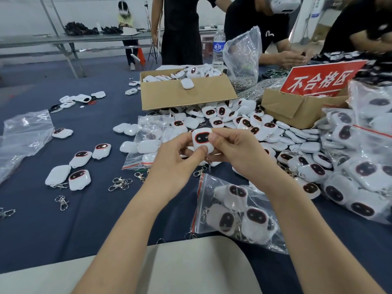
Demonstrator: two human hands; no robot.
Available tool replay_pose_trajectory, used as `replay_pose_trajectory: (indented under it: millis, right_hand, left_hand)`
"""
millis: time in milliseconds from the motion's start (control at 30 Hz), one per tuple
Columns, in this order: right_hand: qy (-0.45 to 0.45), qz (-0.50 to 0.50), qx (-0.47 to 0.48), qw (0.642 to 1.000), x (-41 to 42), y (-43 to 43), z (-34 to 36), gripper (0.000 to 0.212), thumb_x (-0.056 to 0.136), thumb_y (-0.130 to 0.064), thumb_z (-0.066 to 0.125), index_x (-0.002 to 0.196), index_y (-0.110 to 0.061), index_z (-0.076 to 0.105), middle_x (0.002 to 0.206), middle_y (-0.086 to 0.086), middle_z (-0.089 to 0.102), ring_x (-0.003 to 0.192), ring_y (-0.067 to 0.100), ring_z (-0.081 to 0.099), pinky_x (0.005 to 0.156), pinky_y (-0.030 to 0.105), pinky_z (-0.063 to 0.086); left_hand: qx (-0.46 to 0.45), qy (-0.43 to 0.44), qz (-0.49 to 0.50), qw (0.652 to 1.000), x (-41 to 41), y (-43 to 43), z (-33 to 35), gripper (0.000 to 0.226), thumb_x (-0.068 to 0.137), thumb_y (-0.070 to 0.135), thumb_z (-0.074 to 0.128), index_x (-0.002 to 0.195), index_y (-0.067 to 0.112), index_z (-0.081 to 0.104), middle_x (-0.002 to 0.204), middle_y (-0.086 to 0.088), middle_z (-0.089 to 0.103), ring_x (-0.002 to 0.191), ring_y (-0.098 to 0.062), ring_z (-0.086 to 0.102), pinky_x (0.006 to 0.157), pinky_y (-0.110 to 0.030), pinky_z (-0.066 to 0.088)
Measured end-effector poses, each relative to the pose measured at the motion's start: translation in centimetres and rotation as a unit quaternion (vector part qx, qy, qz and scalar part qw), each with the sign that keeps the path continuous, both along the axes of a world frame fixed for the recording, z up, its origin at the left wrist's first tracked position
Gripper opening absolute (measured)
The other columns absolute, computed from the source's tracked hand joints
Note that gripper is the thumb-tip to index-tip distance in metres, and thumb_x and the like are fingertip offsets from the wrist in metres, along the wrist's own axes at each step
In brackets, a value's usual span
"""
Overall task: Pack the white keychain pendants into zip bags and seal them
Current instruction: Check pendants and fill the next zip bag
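Observation:
Above the table's middle, both hands hold one white keychain pendant (200, 138) with a dark face ringed in red. My left hand (177, 159) pinches its lower edge with the thumb. My right hand (232, 152) pinches its right side. A metal clasp (200, 170) dangles below the pendant. A zip bag (235, 211) with a red seal strip lies just right of my forearms, holding several pendants. Another partly filled zip bag (146, 141) lies beyond my left hand.
Loose pendants (250, 124) are heaped behind my hands, and filled bags (356, 166) pile up at the right. An open cardboard box (186, 90) of pendants, a red sign (320, 80) and a water bottle (219, 48) stand farther back. Spare clasps (119, 183) and empty bags (23, 136) lie at left. People work across the table.

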State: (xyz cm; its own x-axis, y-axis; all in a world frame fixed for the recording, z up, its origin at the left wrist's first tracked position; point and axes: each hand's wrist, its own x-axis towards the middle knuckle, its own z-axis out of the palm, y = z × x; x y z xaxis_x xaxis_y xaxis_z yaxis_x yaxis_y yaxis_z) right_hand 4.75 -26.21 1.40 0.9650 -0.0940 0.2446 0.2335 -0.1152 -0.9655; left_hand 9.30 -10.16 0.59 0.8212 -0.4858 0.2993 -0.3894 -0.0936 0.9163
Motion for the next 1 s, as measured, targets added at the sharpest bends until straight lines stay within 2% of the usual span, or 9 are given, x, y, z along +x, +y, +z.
replay_pose_trajectory:
  millis: [100, 267, 333, 433, 533, 633, 733, 900, 1000]
  right_hand:
    - [-0.001, 0.001, -0.001, 1.0, 0.1, -0.1, -0.1, 0.034, 0.103, -0.014, 0.053, 0.092, -0.032, 0.08, 0.097, 0.019, 0.073, 0.095, 0.035, 0.072, 0.082, 0.032, 0.061]
    - [0.005, 0.003, 0.002, 1.0, 0.0, -0.1, 0.0, 0.035, 0.104, -0.014, 0.053, 0.088, -0.029, 0.08, 0.086, 0.005, 0.076, 0.081, 0.017, 0.074, 0.076, 0.024, 0.059]
    - [0.01, 0.004, 0.013, 1.0, 0.0, -0.1, 0.1, 0.03, 0.104, -0.016, 0.054, 0.089, -0.024, 0.08, 0.084, 0.005, 0.076, 0.077, 0.015, 0.073, 0.073, 0.022, 0.059]
    - [0.031, 0.017, 0.021, 0.999, -0.2, -0.2, 0.2, 0.021, 0.102, -0.021, 0.057, 0.096, -0.023, 0.078, 0.087, 0.003, 0.075, 0.075, 0.016, 0.074, 0.07, 0.022, 0.06]
    - [0.089, 0.007, -0.095, 0.991, -0.5, -0.9, 0.1, 0.019, 0.1, -0.033, 0.058, 0.105, -0.029, 0.075, 0.098, -0.011, 0.076, 0.081, 0.01, 0.075, 0.073, 0.025, 0.061]
    - [0.139, -0.007, -0.253, 0.957, -0.7, -1.9, -0.3, 0.019, 0.098, -0.043, 0.06, 0.11, -0.036, 0.074, 0.095, -0.021, 0.075, 0.082, -0.002, 0.07, 0.08, 0.022, 0.053]
    - [0.185, 0.022, -0.302, 0.935, -0.9, -1.9, -0.6, 0.014, 0.097, -0.041, 0.063, 0.106, -0.041, 0.074, 0.09, -0.021, 0.075, 0.082, -0.004, 0.068, 0.086, 0.024, 0.051]
    - [0.232, 0.081, -0.258, 0.934, -1.1, -1.4, -0.5, 0.009, 0.094, -0.034, 0.067, 0.096, -0.035, 0.076, 0.091, -0.012, 0.078, 0.09, 0.005, 0.072, 0.091, 0.029, 0.053]
    - [0.234, 0.075, -0.264, 0.933, -1.1, -1.3, -0.6, 0.007, 0.093, -0.037, 0.069, 0.092, -0.034, 0.075, 0.085, -0.011, 0.076, 0.075, -0.001, 0.066, 0.076, 0.023, 0.051]
  left_hand:
    - [0.0, 0.003, -0.006, 1.0, 0.0, 0.0, 0.1, 0.02, 0.098, 0.013, 0.065, 0.11, 0.028, 0.072, 0.09, 0.019, 0.074, 0.068, 0.005, 0.06, 0.066, -0.008, 0.045]
    - [0.013, 0.031, -0.017, 0.999, -0.3, 0.2, 0.7, 0.015, 0.099, 0.014, 0.063, 0.105, 0.025, 0.071, 0.084, 0.015, 0.073, 0.071, -0.003, 0.06, 0.062, -0.015, 0.047]
    - [0.021, 0.06, -0.022, 0.998, -0.4, 0.4, 1.2, 0.013, 0.1, 0.016, 0.06, 0.102, 0.023, 0.071, 0.08, 0.013, 0.07, 0.07, -0.003, 0.058, 0.06, -0.018, 0.048]
    - [0.051, 0.098, -0.048, 0.993, -0.2, 1.2, 2.1, 0.019, 0.103, 0.016, 0.053, 0.106, 0.018, 0.072, 0.084, 0.01, 0.068, 0.077, -0.003, 0.058, 0.069, -0.025, 0.051]
    - [0.128, 0.128, -0.066, 0.981, 0.4, 3.2, 2.7, 0.023, 0.105, 0.01, 0.048, 0.111, 0.011, 0.071, 0.09, 0.0, 0.066, 0.083, -0.011, 0.06, 0.081, -0.038, 0.058]
    - [0.25, 0.171, -0.09, 0.949, 0.9, 5.3, 2.8, 0.017, 0.104, 0.011, 0.052, 0.114, 0.011, 0.066, 0.088, -0.004, 0.065, 0.072, -0.011, 0.065, 0.063, -0.028, 0.058]
    - [0.326, 0.172, -0.105, 0.924, 1.1, 5.9, 2.4, 0.017, 0.098, 0.015, 0.064, 0.116, 0.013, 0.066, 0.081, 0.002, 0.069, 0.066, -0.007, 0.063, 0.062, -0.02, 0.052]
    - [0.29, 0.184, -0.151, 0.927, 0.9, 4.3, 1.5, 0.016, 0.097, 0.018, 0.067, 0.111, 0.014, 0.073, 0.077, 0.006, 0.068, 0.069, -0.004, 0.064, 0.066, -0.018, 0.053]
    - [0.249, 0.218, -0.19, 0.924, 0.4, 3.3, 1.0, 0.016, 0.1, 0.013, 0.062, 0.108, 0.01, 0.075, 0.081, 0.002, 0.068, 0.074, -0.008, 0.061, 0.069, -0.019, 0.052]
